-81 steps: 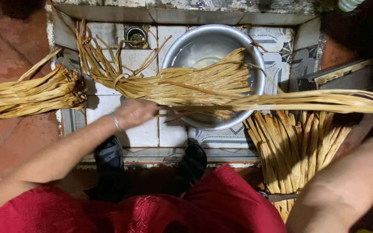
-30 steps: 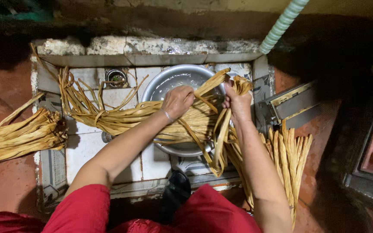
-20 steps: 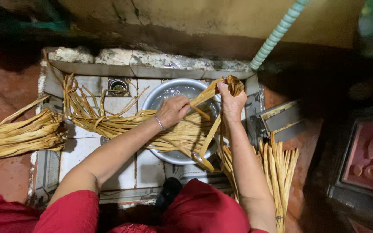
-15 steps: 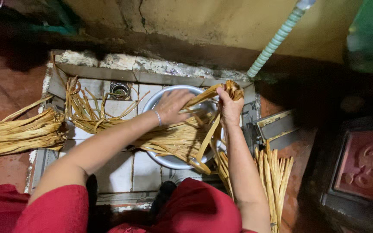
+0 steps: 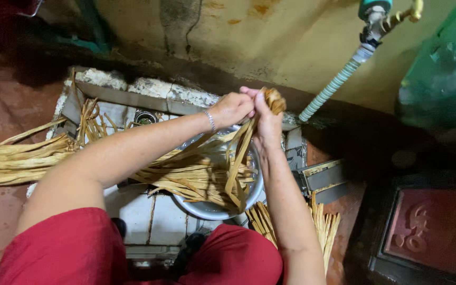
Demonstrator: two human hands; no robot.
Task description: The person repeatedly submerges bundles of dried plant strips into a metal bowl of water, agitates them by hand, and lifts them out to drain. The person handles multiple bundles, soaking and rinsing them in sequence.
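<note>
My left hand [image 5: 231, 108] and my right hand [image 5: 264, 119] meet above a metal basin [image 5: 215, 209] and both grip the folded end of a bundle of long tan straw strips [image 5: 201, 171]. The strips hang from my hands down into the basin and trail left across the tiled wash area [image 5: 133, 208]. A thin bracelet sits on my left wrist. The basin stands on the tiles, mostly hidden under the strips and my arms.
A second pile of straw strips [image 5: 14, 161] lies at the left on the red floor. More strips [image 5: 320, 224] lie at the right of the basin. A ribbed hose [image 5: 333, 87] hangs from a wall tap [image 5: 378, 13]. A floor drain [image 5: 144, 119] sits behind the basin.
My hands have folded the bundle's right end and lifted it up above the basin, coming close together. The view has tilted up toward the wall and tap.
</note>
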